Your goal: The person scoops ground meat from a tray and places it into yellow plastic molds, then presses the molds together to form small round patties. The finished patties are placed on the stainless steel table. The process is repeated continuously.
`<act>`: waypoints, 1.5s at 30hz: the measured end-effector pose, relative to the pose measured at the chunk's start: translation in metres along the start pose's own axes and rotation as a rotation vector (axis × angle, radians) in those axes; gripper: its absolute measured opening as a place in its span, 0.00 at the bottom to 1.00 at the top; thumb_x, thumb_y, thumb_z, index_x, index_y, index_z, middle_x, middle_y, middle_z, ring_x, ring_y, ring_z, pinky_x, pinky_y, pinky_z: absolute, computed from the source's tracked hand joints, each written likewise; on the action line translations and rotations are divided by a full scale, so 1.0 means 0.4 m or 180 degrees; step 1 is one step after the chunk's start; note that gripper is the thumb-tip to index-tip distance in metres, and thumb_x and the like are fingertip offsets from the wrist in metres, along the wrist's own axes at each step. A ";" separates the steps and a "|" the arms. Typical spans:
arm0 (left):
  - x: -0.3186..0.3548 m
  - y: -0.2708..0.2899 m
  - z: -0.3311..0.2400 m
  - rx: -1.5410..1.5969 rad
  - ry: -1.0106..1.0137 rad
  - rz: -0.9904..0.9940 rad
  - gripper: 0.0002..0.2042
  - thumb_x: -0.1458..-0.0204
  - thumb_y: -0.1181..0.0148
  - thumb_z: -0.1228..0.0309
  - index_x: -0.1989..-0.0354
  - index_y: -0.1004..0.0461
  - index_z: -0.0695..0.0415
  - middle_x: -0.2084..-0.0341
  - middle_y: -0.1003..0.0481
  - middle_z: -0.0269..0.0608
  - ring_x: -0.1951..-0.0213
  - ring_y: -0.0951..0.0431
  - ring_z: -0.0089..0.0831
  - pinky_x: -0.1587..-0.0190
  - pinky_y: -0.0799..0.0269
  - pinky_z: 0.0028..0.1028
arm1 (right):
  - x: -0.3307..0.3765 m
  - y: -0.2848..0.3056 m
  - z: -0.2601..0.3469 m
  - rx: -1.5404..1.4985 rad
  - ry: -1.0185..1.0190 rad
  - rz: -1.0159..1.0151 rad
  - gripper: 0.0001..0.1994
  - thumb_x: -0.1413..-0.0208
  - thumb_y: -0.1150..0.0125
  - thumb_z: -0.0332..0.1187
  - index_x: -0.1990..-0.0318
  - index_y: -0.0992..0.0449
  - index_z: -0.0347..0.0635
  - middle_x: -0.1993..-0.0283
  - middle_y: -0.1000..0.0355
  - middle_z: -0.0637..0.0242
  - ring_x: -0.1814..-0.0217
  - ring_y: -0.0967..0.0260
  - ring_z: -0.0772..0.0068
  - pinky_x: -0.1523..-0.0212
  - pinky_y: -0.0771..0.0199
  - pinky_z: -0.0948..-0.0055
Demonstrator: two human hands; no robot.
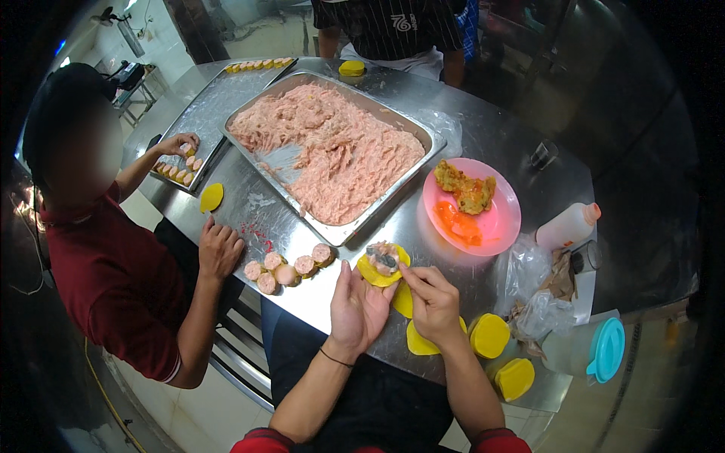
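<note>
A round yellow dumpling wrapper (375,276) with pink minced filling (386,248) lies on the fingers of my left hand (356,308), which cups it from below. My right hand (430,303) is closed in a pinch at the wrapper's right side. A flat grey metal spatula blade (383,262) rests against the filling; its handle is mostly hidden in my right hand. Loose yellow wrappers (420,341) lie on the table under my right hand. To the left stand several filled dumplings (304,265). Beyond my hands is a deep metal tray (349,232) of pink minced meat (355,170).
A pink bowl (507,215) holds fried food and orange sauce. Right of it are a white bottle (566,226), plastic bags (521,275), wrapper stacks (489,337) and a teal-lidded container (606,349). A co-worker's hand (179,144) places dumplings on a flat tray (219,94). Another person stands across the table.
</note>
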State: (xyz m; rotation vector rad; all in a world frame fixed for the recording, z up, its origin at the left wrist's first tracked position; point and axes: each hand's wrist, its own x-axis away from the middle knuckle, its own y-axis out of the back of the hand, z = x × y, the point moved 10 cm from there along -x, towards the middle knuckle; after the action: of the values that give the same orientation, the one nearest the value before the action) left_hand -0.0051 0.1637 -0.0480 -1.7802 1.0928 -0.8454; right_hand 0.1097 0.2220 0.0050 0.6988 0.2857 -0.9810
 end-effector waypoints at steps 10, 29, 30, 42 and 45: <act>0.020 0.027 -0.066 -0.0586 -0.0446 -0.0329 0.28 0.23 0.62 0.51 0.29 0.39 0.63 0.32 0.32 0.53 0.28 0.34 0.44 0.21 0.45 0.47 | 0.015 -0.046 0.010 0.0251 0.0316 0.0550 0.24 0.49 0.39 0.14 0.43 0.15 0.38 0.58 0.21 0.56 0.60 0.25 0.55 0.56 0.22 0.64; 0.037 0.046 -0.097 -0.4713 0.0511 0.0962 0.19 0.53 0.18 0.65 0.60 0.20 0.62 0.68 0.16 0.41 0.65 0.17 0.27 0.60 0.22 0.31 | 0.031 -0.045 0.020 -0.0249 0.0056 0.1266 0.21 0.51 0.37 0.13 0.49 0.12 0.39 0.63 0.19 0.59 0.62 0.21 0.61 0.59 0.22 0.68; 0.036 0.035 -0.101 -0.4854 0.0385 0.0976 0.19 0.53 0.18 0.64 0.61 0.20 0.63 0.68 0.16 0.43 0.66 0.17 0.28 0.61 0.23 0.32 | 0.034 -0.051 0.018 -0.0180 0.0047 0.1308 0.20 0.51 0.36 0.15 0.50 0.12 0.40 0.63 0.20 0.58 0.62 0.22 0.59 0.58 0.21 0.66; 0.036 0.064 -0.109 -0.4601 0.0003 0.0589 0.14 0.46 0.22 0.64 0.62 0.16 0.61 0.73 0.17 0.37 0.71 0.19 0.23 0.63 0.22 0.28 | -0.055 0.133 0.063 -0.0139 -0.0263 0.0693 0.15 0.42 0.41 0.16 0.51 0.14 0.33 0.65 0.19 0.54 0.66 0.19 0.62 0.63 0.21 0.68; 0.036 0.073 -0.111 -0.4641 -0.0031 0.0506 0.14 0.46 0.22 0.63 0.65 0.17 0.61 0.75 0.18 0.34 0.72 0.21 0.20 0.65 0.24 0.26 | -0.078 0.100 0.055 -0.0108 -0.0750 0.0867 0.14 0.41 0.41 0.17 0.51 0.15 0.33 0.65 0.20 0.52 0.65 0.19 0.60 0.62 0.21 0.68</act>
State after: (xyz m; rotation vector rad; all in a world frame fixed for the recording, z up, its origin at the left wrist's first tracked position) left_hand -0.0474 0.1291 -0.0550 -2.6936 2.0594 0.2539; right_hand 0.1245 0.2427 0.0542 0.5675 -0.0008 -0.7866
